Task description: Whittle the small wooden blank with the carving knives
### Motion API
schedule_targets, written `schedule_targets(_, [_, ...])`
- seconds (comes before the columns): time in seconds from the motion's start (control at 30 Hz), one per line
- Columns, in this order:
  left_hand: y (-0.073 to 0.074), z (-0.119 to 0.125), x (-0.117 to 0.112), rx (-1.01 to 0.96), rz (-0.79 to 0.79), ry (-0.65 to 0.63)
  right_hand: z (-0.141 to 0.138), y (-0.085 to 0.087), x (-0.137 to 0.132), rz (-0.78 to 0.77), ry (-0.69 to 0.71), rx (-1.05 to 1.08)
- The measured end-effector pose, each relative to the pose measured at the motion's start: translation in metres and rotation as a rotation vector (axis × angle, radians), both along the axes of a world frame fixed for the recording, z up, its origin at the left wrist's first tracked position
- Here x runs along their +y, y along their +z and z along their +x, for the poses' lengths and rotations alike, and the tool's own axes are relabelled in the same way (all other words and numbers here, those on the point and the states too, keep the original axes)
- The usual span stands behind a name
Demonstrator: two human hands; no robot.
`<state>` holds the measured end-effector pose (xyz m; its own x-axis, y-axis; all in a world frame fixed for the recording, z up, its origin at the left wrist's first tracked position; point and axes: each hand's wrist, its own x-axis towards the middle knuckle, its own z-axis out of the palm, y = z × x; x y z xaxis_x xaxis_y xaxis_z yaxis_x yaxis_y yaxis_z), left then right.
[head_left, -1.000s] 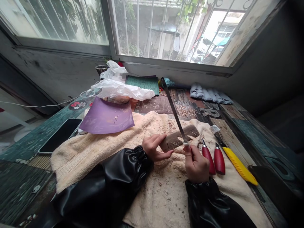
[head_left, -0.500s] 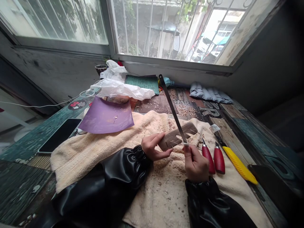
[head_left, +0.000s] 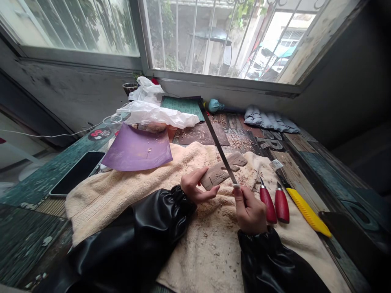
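Note:
My left hand (head_left: 195,188) pinches one end of a small flat piece of wood (head_left: 213,178) between thumb and fingers. Thin slanting cuts and open notches run along the wood's near edge. In my right hand (head_left: 251,211) is the wrapped, whitish end of a long dark hacksaw blade (head_left: 216,139), with the thumb laid along it. The blade slants away to the upper left and crosses the wood at its notches. Both hands are above a beige towel (head_left: 210,256) strewn with shavings. Two red-handled carving knives (head_left: 267,205) lie just right of my right hand.
A yellow-handled saw (head_left: 308,212) rests at the right. Purple sandpaper (head_left: 139,150), a tablet-like device (head_left: 77,173) and a white plastic bag (head_left: 161,116) are on the left. Green sandpaper (head_left: 181,106) and a grey padded item (head_left: 269,119) lie below the window.
The blade's far end has swung left and lower. The wood has shifted slightly left and turned in my left hand, and my right hand has edged left.

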<state>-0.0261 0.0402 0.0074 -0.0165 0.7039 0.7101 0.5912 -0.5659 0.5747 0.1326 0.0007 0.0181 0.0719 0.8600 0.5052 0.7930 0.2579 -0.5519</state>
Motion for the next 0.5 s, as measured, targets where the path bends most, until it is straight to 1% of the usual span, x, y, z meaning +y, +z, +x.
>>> schedule_targets(0.17, [0.0014,-0.0017,-0.0006,-0.009,0.006,-0.008,-0.0003,0.0003,-0.0007,0.005,0.060,-0.002])
schedule_targets(0.27, [0.0039,-0.0024,-0.0022,-0.013,-0.027,-0.014,-0.0009,-0.0009,-0.0008,0.034,0.099,-0.002])
schedule_targets(0.37, [0.0054,-0.0026,-0.0030,-0.014,-0.060,-0.018,-0.0016,-0.0009,-0.0008,0.054,0.118,-0.007])
schedule_targets(0.5, [0.0047,-0.0028,-0.0023,-0.017,-0.060,-0.024,-0.0014,-0.0004,-0.0005,0.050,0.132,-0.009])
